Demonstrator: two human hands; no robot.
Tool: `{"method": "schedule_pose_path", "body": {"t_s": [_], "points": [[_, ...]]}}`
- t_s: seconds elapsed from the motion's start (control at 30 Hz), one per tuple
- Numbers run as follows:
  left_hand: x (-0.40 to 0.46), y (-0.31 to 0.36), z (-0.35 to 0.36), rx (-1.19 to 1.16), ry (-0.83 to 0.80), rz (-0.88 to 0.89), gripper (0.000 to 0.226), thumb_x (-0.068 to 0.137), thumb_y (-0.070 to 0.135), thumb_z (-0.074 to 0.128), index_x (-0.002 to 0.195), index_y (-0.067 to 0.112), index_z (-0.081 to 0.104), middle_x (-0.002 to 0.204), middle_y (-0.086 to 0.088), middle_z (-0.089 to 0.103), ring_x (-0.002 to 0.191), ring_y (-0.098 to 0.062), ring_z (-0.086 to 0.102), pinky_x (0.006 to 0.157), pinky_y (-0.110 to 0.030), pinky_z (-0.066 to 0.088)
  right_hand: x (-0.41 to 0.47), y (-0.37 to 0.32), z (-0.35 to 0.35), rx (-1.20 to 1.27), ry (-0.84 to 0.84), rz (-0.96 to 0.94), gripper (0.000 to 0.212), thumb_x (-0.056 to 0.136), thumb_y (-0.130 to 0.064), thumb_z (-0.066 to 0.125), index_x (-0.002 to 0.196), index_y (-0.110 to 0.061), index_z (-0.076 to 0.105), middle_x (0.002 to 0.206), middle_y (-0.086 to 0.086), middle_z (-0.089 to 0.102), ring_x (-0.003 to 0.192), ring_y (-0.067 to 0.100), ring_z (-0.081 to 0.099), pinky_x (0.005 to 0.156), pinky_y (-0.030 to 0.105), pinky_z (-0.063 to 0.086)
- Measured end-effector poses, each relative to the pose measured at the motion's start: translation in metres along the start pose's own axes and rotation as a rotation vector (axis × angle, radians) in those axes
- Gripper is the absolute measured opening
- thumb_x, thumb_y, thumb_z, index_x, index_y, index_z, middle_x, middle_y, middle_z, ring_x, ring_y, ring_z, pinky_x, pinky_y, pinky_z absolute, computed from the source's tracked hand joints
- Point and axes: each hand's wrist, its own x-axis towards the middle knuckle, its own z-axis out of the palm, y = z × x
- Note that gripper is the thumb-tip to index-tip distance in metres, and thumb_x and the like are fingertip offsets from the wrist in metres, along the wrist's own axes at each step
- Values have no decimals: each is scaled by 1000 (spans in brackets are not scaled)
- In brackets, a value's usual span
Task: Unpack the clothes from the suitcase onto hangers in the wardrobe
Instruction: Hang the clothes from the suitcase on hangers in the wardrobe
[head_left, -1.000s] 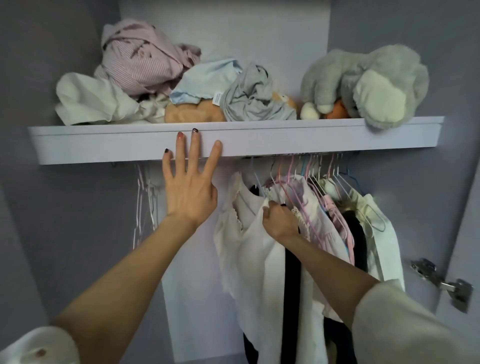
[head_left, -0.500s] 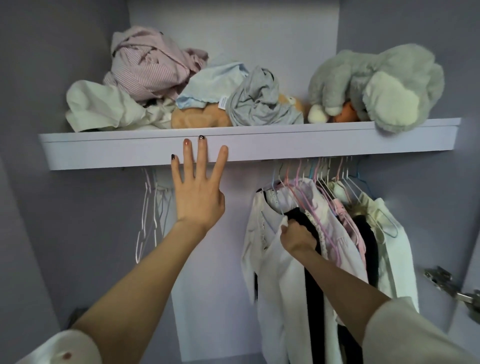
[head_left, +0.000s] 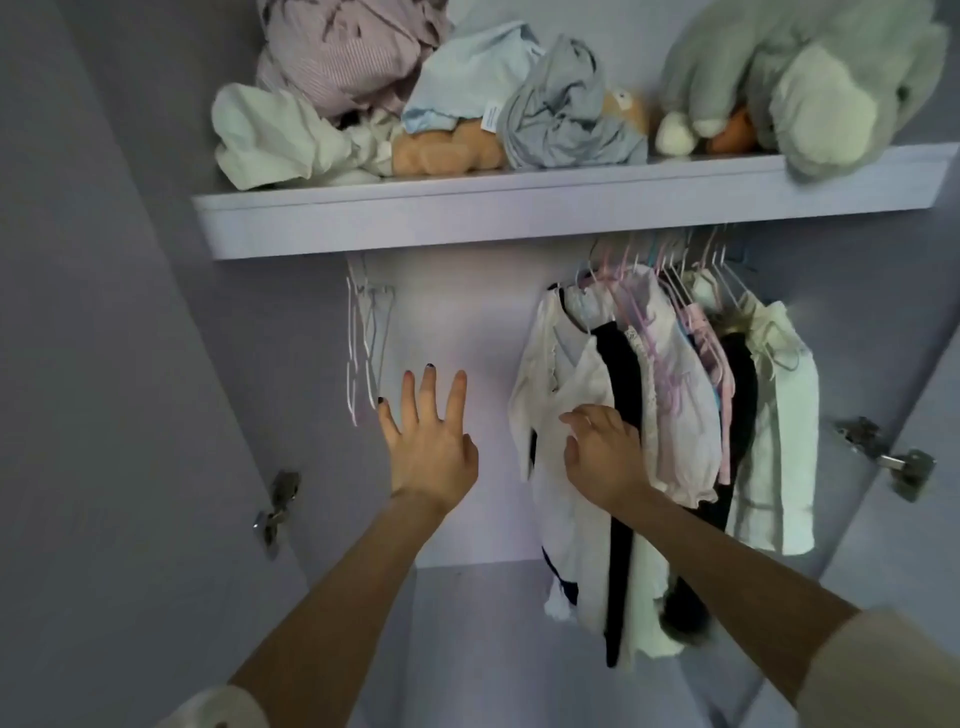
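The left hand (head_left: 428, 441) is up in the open middle of the wardrobe (head_left: 130, 364), below the shelf (head_left: 519, 208). Its fingers are straight and spread wide. It holds nothing and touches nothing.

The right hand (head_left: 605, 452) rests on the front of a white top (head_left: 566, 415). Its fingers are bent a little against the cloth. I cannot tell if it grips the cloth or only touches it.

The white top hangs at the left end of a tight row of clothes (head_left: 675, 395), under the right half of the shelf. Next to it is a black piece (head_left: 621, 364), then pink and white ones, then a pale shirt (head_left: 784, 415) at the right end. They hang on thin hangers (head_left: 670, 270) in pink, blue and white. The hooks go up behind the shelf's front edge, so the rail is hidden.

A few bare white hangers (head_left: 363, 338) hang under the left end of the shelf, just left of the left hand.

On top of the shelf there is a messy pile. A white cloth (head_left: 275, 140) sits at the left end, a striped pink shirt (head_left: 343, 52) is behind it, and a light blue cloth (head_left: 472, 67) and a grey one (head_left: 566, 109) are in the middle. A tan soft toy (head_left: 447, 150) peeks out from under them. A big grey plush toy (head_left: 805, 78) fills the right end and hangs over the front edge.

Metal hinges (head_left: 883, 457) show on both side walls.

The suitcase is out of sight.
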Motion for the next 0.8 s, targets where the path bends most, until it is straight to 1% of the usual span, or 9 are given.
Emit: {"method": "schedule_pose_path", "body": {"t_s": [0.03, 0.07, 0.13, 0.23, 0.37, 0.53, 0.6, 0.7, 0.8], "points": [[-15, -2, 4, -24, -39, -23, 70, 94, 27, 40, 149, 26, -3, 157, -8, -5, 144, -29, -9, 114, -53, -2, -12, -4, 5, 47, 16, -44, 36, 83, -7, 47, 116, -6, 61, 118, 14, 59, 113, 33, 55, 92, 45, 44], [-35, -4, 6, -39, -82, -57, 69, 94, 27, 39, 149, 25, -3, 157, -7, -6, 144, -28, -9, 114, -52, -1, -29, -11, 7, 86, -33, -61, 37, 85, -8, 44, 118, -6, 60, 120, 14, 58, 114, 33, 54, 92, 43, 44], [-66, -5, 12, -69, -139, -115, 68, 96, 29, 38, 149, 24, -4, 157, -7, -6, 144, -28, -7, 115, -50, 0, -55, -21, 11, 93, -168, -87, 39, 94, -12, 39, 131, -9, 48, 135, 9, 48, 123, 27, 44, 96, 35, 37], [-126, -6, 20, -100, -186, -210, 65, 97, 32, 38, 149, 24, 0, 157, -4, 0, 145, -27, -3, 116, -47, 3, -97, -35, 17, 137, -328, -113, 41, 96, -15, 37, 137, -12, 39, 141, 7, 42, 126, 25, 40, 102, 35, 36], [-228, -3, 31, -161, -260, -375, 63, 95, 29, 41, 149, 22, 8, 156, -3, 9, 143, -25, 6, 115, -44, 8, -177, -43, 33, 242, -507, -134, 39, 95, -13, 40, 134, -11, 44, 136, 11, 47, 125, 27, 44, 104, 41, 37], [-356, -5, 40, -232, -353, -548, 61, 93, 26, 44, 147, 22, 17, 154, -4, 16, 142, -24, 14, 114, -41, 14, -280, -62, 61, 340, -736, -216, 36, 94, -9, 41, 129, -7, 48, 127, 15, 55, 119, 30, 51, 101, 43, 40], [-395, -12, 42, -232, -380, -587, 59, 92, 25, 45, 146, 22, 21, 153, -3, 20, 139, -24, 20, 112, -39, 18, -309, -75, 70, 345, -804, -233, 35, 94, -8, 41, 127, -7, 50, 125, 15, 56, 117, 30, 52, 100, 41, 41], [-466, -36, 41, -272, -462, -719, 55, 93, 22, 44, 144, 20, 27, 151, -3, 23, 136, -25, 26, 109, -38, 24, -363, -108, 89, 361, -933, -279, 34, 93, -6, 41, 124, -4, 53, 124, 15, 59, 116, 29, 54, 98, 33, 40], [-516, -64, 37, -297, -493, -865, 51, 92, 18, 44, 141, 17, 33, 149, -3, 27, 133, -26, 30, 104, -39, 31, -403, -138, 107, 358, -1058, -339, 32, 94, -8, 39, 122, -6, 56, 123, 12, 61, 117, 25, 55, 98, 31, 40]]}}
